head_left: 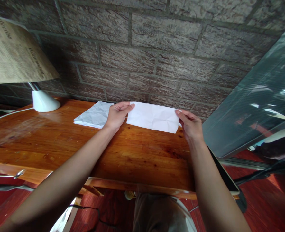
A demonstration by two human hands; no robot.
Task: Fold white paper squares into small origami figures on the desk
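Observation:
A creased sheet of white paper [153, 117] is stretched between my two hands above the wooden table. My left hand [117, 116] pinches its left end, thumb in front and fingers behind. At the right end, my right hand [190, 123] grips the paper the same way, with a small white corner showing beside the fingers. Left of my left hand lies a stack of wrinkled white paper [93, 115], its right part hidden behind that hand.
A lamp with a print-patterned shade [17, 51] and white base [44, 101] stands at the table's left. Behind the table [137, 158] rises a brick wall [142, 58]. To the right are a glass panel [239, 106] and a dark flat object [223, 174] at the table edge.

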